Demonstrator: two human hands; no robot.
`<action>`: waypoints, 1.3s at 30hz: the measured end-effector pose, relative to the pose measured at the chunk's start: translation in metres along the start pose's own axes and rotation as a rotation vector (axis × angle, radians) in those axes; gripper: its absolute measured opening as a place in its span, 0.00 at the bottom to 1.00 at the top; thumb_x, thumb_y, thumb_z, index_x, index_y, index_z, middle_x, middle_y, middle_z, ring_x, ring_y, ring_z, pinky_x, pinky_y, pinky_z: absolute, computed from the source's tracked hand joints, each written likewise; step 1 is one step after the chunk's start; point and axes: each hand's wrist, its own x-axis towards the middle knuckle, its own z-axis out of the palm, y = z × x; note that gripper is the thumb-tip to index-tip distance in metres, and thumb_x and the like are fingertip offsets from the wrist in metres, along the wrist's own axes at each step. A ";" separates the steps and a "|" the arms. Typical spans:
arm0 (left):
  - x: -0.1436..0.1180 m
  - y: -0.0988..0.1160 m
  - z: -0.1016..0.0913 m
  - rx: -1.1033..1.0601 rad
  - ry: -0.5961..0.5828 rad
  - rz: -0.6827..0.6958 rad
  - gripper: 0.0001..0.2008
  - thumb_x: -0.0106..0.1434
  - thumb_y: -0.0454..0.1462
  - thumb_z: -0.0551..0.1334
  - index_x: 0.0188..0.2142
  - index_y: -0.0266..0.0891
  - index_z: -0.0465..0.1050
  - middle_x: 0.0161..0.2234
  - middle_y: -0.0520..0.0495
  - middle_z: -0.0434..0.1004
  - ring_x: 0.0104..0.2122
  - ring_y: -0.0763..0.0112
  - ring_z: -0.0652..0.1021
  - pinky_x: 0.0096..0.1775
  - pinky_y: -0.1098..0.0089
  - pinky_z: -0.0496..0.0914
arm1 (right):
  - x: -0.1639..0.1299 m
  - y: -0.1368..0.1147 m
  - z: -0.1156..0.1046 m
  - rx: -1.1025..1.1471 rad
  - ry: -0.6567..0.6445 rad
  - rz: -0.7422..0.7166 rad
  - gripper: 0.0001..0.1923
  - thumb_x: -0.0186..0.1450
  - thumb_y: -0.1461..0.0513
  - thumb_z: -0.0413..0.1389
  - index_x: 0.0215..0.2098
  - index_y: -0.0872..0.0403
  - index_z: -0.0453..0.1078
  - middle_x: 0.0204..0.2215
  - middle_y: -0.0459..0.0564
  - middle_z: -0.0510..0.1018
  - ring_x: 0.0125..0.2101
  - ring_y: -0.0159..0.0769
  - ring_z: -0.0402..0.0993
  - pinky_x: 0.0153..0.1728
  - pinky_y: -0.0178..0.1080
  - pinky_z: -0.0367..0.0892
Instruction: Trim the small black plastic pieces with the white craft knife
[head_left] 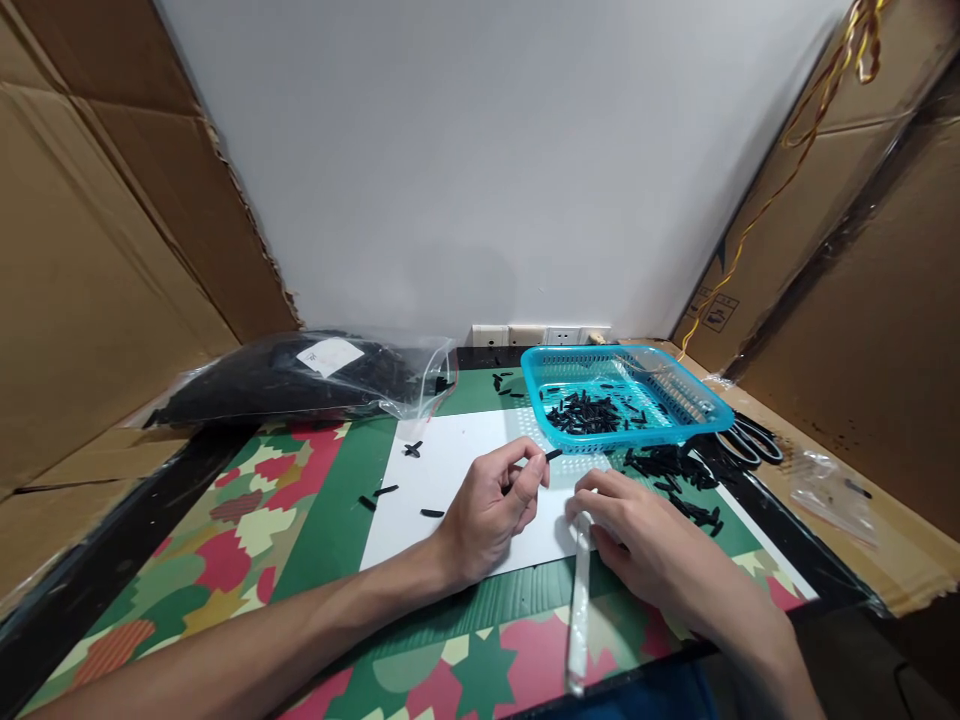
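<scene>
My left hand (495, 505) rests on a white sheet (442, 480) and pinches a short black piece (553, 455) between thumb and fingers, pointing toward a blue plastic basket (701, 405). My right hand (645, 540) lies just right of it, fingers pressing the top end of a narrow clear plastic sleeve (578, 620) that runs toward the table's near edge. The basket holds several black pieces (589, 412). A loose pile of the same pieces (679, 480) lies in front of it, near my right hand.
A large clear bag of black material (300, 380) lies at the back left. Scissors (750, 440) sit right of the basket. A few stray black pieces (412, 450) dot the sheet and the patterned mat (247, 530). Cardboard walls (90, 260) close both sides.
</scene>
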 end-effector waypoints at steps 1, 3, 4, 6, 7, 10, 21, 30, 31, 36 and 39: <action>0.000 0.000 0.000 -0.003 0.003 0.001 0.22 0.76 0.55 0.58 0.35 0.40 0.66 0.16 0.62 0.58 0.16 0.80 0.57 0.21 0.74 0.49 | -0.002 0.000 -0.002 -0.053 -0.064 0.007 0.21 0.63 0.77 0.54 0.40 0.48 0.78 0.42 0.48 0.82 0.40 0.41 0.80 0.41 0.39 0.73; 0.000 0.000 0.000 -0.008 0.006 0.003 0.22 0.76 0.55 0.58 0.35 0.40 0.66 0.16 0.62 0.58 0.16 0.80 0.56 0.21 0.74 0.49 | -0.006 0.001 -0.007 -0.129 -0.192 0.022 0.22 0.64 0.77 0.52 0.44 0.48 0.77 0.44 0.49 0.80 0.42 0.42 0.80 0.42 0.40 0.72; 0.000 0.000 0.000 -0.011 0.005 0.004 0.22 0.76 0.55 0.58 0.35 0.40 0.66 0.16 0.62 0.58 0.16 0.80 0.56 0.21 0.74 0.49 | -0.008 0.001 -0.010 -0.134 -0.212 0.037 0.22 0.64 0.77 0.52 0.44 0.48 0.76 0.45 0.49 0.80 0.43 0.43 0.80 0.43 0.41 0.72; 0.000 0.000 0.000 -0.018 0.006 0.008 0.22 0.76 0.55 0.58 0.35 0.40 0.66 0.16 0.62 0.59 0.16 0.81 0.56 0.21 0.74 0.50 | -0.012 0.001 -0.015 -0.107 -0.226 0.046 0.20 0.66 0.76 0.52 0.45 0.47 0.76 0.46 0.50 0.79 0.45 0.44 0.79 0.44 0.41 0.72; 0.000 -0.001 0.000 -0.021 0.009 0.009 0.22 0.76 0.55 0.58 0.35 0.40 0.66 0.16 0.62 0.59 0.16 0.81 0.56 0.21 0.75 0.50 | -0.013 0.000 -0.016 -0.090 -0.231 0.045 0.19 0.67 0.75 0.53 0.44 0.48 0.75 0.46 0.50 0.79 0.46 0.44 0.79 0.45 0.41 0.71; 0.000 -0.003 -0.001 -0.022 0.016 0.005 0.22 0.76 0.55 0.59 0.36 0.40 0.66 0.16 0.63 0.59 0.15 0.81 0.56 0.21 0.75 0.51 | -0.014 -0.002 -0.018 -0.056 -0.258 0.057 0.14 0.69 0.74 0.55 0.41 0.49 0.73 0.44 0.49 0.79 0.43 0.42 0.78 0.42 0.40 0.69; 0.003 0.000 -0.001 -0.053 0.049 -0.015 0.23 0.73 0.56 0.60 0.34 0.39 0.68 0.14 0.62 0.58 0.15 0.81 0.56 0.20 0.76 0.52 | -0.020 0.006 -0.039 0.076 -0.197 0.001 0.14 0.78 0.70 0.49 0.51 0.47 0.72 0.39 0.46 0.79 0.34 0.35 0.75 0.34 0.36 0.65; 0.006 -0.004 -0.004 -0.073 0.079 -0.037 0.23 0.72 0.56 0.62 0.32 0.40 0.68 0.14 0.63 0.58 0.14 0.81 0.55 0.19 0.76 0.54 | -0.021 0.018 -0.052 0.167 0.280 -0.105 0.10 0.77 0.66 0.58 0.46 0.46 0.80 0.42 0.48 0.80 0.39 0.36 0.78 0.39 0.35 0.71; 0.005 -0.004 -0.004 -0.057 0.068 -0.028 0.23 0.73 0.56 0.61 0.32 0.40 0.68 0.14 0.62 0.58 0.14 0.81 0.55 0.20 0.76 0.54 | -0.020 0.018 -0.049 0.196 0.360 -0.097 0.09 0.76 0.66 0.59 0.44 0.47 0.80 0.41 0.49 0.79 0.40 0.37 0.78 0.39 0.36 0.72; 0.002 0.000 -0.002 0.007 0.014 -0.020 0.23 0.75 0.53 0.60 0.32 0.37 0.70 0.14 0.61 0.59 0.15 0.81 0.57 0.21 0.75 0.52 | -0.010 0.009 -0.033 0.635 0.692 -0.069 0.02 0.73 0.64 0.64 0.41 0.50 0.80 0.39 0.50 0.75 0.33 0.35 0.73 0.27 0.35 0.70; 0.001 0.001 0.000 0.013 -0.004 -0.015 0.23 0.75 0.53 0.60 0.32 0.38 0.70 0.15 0.61 0.58 0.16 0.80 0.57 0.21 0.74 0.51 | -0.002 -0.003 -0.028 0.940 0.725 -0.035 0.03 0.72 0.61 0.66 0.39 0.51 0.78 0.35 0.48 0.73 0.28 0.32 0.70 0.18 0.31 0.67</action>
